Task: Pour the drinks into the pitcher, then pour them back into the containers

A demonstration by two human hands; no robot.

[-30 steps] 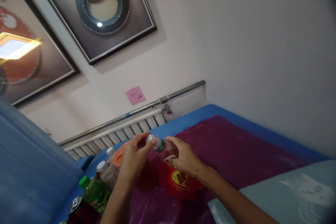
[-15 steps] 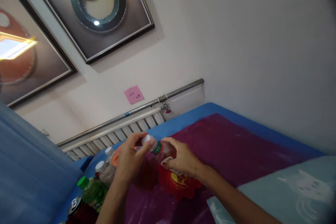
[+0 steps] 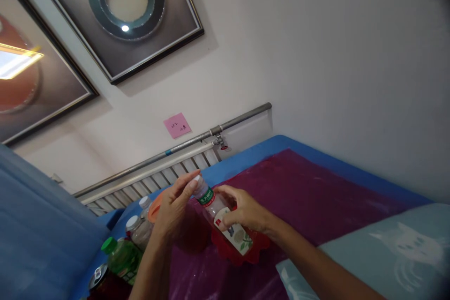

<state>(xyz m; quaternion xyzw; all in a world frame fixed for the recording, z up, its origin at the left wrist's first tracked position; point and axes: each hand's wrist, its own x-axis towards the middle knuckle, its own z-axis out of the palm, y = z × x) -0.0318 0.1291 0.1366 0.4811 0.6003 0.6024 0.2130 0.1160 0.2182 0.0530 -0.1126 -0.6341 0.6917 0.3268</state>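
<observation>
A clear plastic bottle [image 3: 215, 207] with a green neck band and a white leaf-printed label is tilted, its neck pointing up and left. My right hand [image 3: 244, 211] is closed round its body, the thumb across the label. At the top end, the thumb and fingers of my left hand [image 3: 178, 199] grip the bottle's white cap [image 3: 198, 183]. Below the bottle is a red scalloped-edged item [image 3: 228, 254], partly covered. A dark red rounded thing [image 3: 193, 232] sits beside my left wrist, and an orange rim [image 3: 154, 207] shows behind that hand.
To the left stand a green-capped bottle [image 3: 123, 258], white-capped bottles [image 3: 139, 229] and a dark can [image 3: 105, 283]. A purple sheet [image 3: 298, 187] covers the blue surface [image 3: 253, 150]. A pale blue cat-print cloth [image 3: 379, 253] lies at right, and a radiator [image 3: 158, 176] runs along the wall.
The bottle has turned and shifted so its label faces me and hides the yellow print on the red item. My left fingers have straightened somewhat at the cap.
</observation>
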